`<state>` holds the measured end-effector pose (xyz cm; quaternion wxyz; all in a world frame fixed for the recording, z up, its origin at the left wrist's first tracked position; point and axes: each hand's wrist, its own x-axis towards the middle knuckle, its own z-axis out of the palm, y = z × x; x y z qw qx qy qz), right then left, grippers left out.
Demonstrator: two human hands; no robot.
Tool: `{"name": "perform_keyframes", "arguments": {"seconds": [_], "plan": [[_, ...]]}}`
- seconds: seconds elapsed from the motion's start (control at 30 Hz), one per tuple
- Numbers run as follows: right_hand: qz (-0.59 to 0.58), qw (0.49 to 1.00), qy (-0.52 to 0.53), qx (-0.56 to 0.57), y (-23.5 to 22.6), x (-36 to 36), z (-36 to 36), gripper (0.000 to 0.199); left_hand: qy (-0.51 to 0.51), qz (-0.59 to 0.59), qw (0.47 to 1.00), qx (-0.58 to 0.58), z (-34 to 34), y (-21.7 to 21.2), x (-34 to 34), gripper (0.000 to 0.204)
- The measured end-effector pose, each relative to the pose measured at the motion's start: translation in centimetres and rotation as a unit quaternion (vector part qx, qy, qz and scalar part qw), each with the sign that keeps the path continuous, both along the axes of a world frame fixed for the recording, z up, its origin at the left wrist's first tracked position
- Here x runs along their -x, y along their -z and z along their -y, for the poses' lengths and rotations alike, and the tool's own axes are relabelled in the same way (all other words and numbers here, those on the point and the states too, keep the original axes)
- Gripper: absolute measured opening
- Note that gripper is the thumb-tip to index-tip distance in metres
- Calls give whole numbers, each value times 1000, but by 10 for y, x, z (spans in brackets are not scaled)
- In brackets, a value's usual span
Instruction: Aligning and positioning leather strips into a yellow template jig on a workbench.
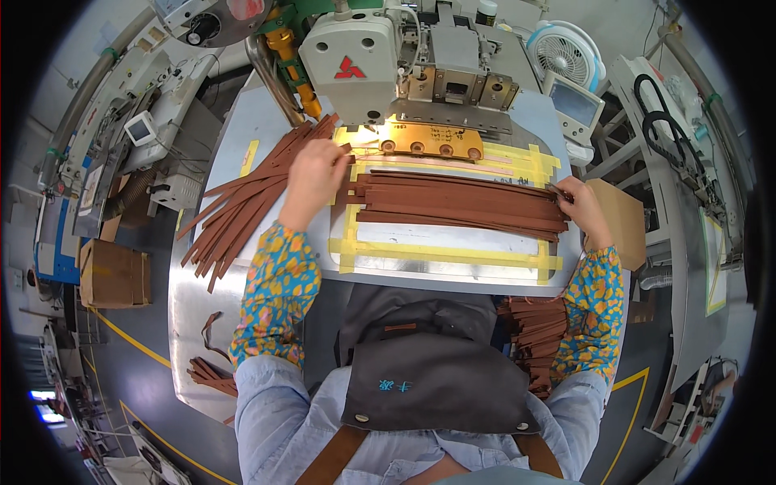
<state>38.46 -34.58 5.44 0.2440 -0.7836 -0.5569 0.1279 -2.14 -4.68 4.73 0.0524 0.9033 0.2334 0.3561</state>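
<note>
A fanned pile of brown leather-like strips (242, 206) lies on the left of the machine bed. At its right edge is my left hand (318, 179), fingers bent and pinched at the end of a brown strip. In front of the sewing machine head (352, 69), a neat row of brown strips (461, 202) spans the yellow-taped area. My right hand (585, 212) is at this row's right end, its fingers closed round something small and dark that I cannot make out. Behind the row sits a yellow clamp plate (432, 141) with round holes, lit by a lamp.
More brown strips hang by my right forearm (537, 335), and a few lie at the lower left (212, 376). A control screen (572, 105) and white fan (563, 52) stand at the back right. Cardboard boxes (115, 273) (618, 222) flank the table.
</note>
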Motion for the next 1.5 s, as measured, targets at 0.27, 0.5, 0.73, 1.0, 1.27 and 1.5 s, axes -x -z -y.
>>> {"name": "perform_keyframes", "arguments": {"seconds": [0.27, 0.5, 0.73, 1.0, 1.27, 1.5], "plan": [[-133, 986, 63, -77, 24, -29, 4, 13, 64, -8, 998, 18, -6, 32, -22, 14], [-288, 942, 158, -74, 28, -46, 2, 12, 70, -42, 996, 36, -3, 32, -16, 16], [-242, 962, 114, -46, 18, -30, -31, 12, 99, -57, 993, 20, 2, 25, -19, 26], [-246, 963, 103, -47, 20, -28, -37, 11, 86, -123, 989, -1, 3, 21, -17, 37], [-253, 963, 90, -29, 18, -22, -49, 11, 81, -118, 989, 23, 0, 22, -13, 36], [13, 998, 45, -53, 24, -22, -47, 13, 63, -124, 990, -17, 0, 23, -19, 36]]}}
